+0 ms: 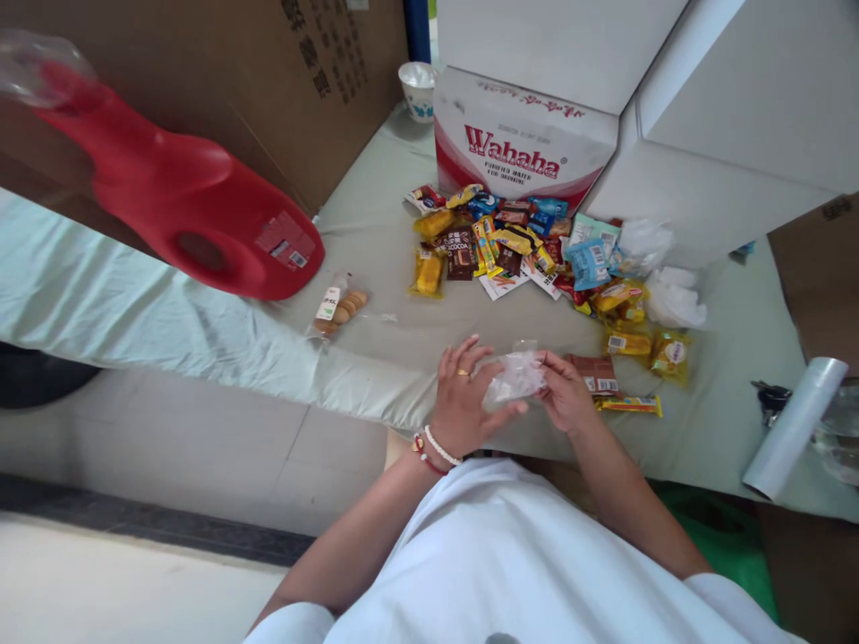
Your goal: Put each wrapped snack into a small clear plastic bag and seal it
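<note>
R hand [567, 386] pinches clear plastic bag [518, 374] over tablecloth's [395, 358] near edge; L hand [465, 398] spread at bag's L side, contact unclear. Snack pile [514, 237] beyond, in front of Wahaha water box [516, 148]. Brown pkt [600, 374] & yellow stick pkt [629, 405] just beside R wrist. Bagged biscuits [349, 307], red jug [165, 179] L; film roll [795, 427] far R.

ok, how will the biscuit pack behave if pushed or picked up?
Biscuits look thin, so probably fragile. The pack's clear film looks loose at the ends, so may crumple when pinched. It lies low on the table, so would likely slide rather than tip.
</note>
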### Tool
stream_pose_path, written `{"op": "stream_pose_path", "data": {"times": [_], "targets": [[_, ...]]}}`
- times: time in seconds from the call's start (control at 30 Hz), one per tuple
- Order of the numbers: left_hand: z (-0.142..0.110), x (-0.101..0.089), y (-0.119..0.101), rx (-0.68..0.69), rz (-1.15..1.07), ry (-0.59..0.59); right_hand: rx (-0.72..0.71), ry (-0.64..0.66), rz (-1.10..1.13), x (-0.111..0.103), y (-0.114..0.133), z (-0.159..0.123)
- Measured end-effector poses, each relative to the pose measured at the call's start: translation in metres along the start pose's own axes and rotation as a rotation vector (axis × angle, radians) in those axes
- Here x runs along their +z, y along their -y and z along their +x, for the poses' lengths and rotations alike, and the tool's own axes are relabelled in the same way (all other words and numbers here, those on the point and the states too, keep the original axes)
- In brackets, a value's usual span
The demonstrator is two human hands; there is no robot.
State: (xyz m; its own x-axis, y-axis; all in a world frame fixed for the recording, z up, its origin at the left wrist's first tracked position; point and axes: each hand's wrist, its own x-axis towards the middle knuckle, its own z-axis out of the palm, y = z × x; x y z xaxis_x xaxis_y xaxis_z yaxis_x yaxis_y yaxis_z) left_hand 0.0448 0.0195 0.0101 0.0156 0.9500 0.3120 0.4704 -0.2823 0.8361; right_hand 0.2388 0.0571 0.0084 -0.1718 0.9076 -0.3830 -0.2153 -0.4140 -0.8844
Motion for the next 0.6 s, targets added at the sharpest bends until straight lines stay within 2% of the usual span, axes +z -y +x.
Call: {"op": "stream_pose_path", "data": {"times": [0.13, 0.23, 0.3, 0.37, 0.43, 0.47, 0.53, 0.6], "targets": [[0.002, -0.002, 0.006, -0.118, 0.034, -0.068, -0.078, -0.054, -0.007, -0.012, 0.001, 0.002], [0.001, -0.003, 0.004, -0.140, -0.147, 0.050, -0.229, 0.023, -0.117, -0.013, 0.004, -0.001], [0.001, -0.001, 0.001, -0.235, -0.375, 0.101, -0.219, 0.111, -0.196, -0.009, 0.005, -0.002], [0.004, 0.001, 0.001, -0.436, -0.642, -0.023, -0.130, 0.141, -0.201, -0.005, 0.004, -0.001], [0.010, -0.001, 0.006, -0.635, -0.850, -0.228, -0.057, 0.142, -0.157, -0.007, 0.004, 0.000], [0.012, -0.003, 0.011, -0.701, -0.900, -0.318, -0.038, 0.146, -0.148, -0.010, 0.004, 0.000], [0.016, -0.009, 0.022, -0.763, -0.899, -0.425, -0.023, 0.144, -0.160, -0.022, 0.004, -0.001], [0.017, -0.014, 0.031, -0.795, -0.862, -0.440, -0.036, 0.105, -0.189, -0.035, 0.007, -0.004]]}}
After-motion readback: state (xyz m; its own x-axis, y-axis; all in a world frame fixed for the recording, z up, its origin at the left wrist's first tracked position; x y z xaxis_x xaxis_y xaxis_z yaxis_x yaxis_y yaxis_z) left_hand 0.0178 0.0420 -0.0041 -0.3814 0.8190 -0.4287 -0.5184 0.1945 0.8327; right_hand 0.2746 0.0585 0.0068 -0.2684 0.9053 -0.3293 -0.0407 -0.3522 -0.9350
